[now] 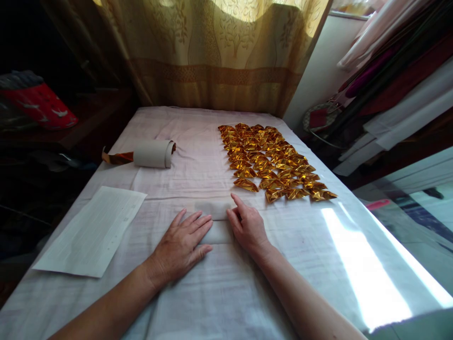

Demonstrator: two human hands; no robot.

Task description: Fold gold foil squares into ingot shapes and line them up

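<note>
A pale grey, folded sheet of paper [220, 232] lies flat on the cloth-covered table in front of me, a crease running across it. My left hand [187, 243] rests palm down on its left part, fingers spread. At its right end is my right hand [248, 225]; the thumb touches the paper, and the index finger stretches forward, apart from the thumb. My other right fingers are curled and partly hidden. Just beyond the right hand stand rows of folded gold foil ingots [264, 163].
A grey-white paper roll [152, 154] with gold foil inside lies at the back left. A printed sheet [94, 231] is nearer on the left. A red container [44, 106] stands on a side shelf. Curtains [212, 56] hang behind the table [198, 120]; clothes [406, 94] hang at right.
</note>
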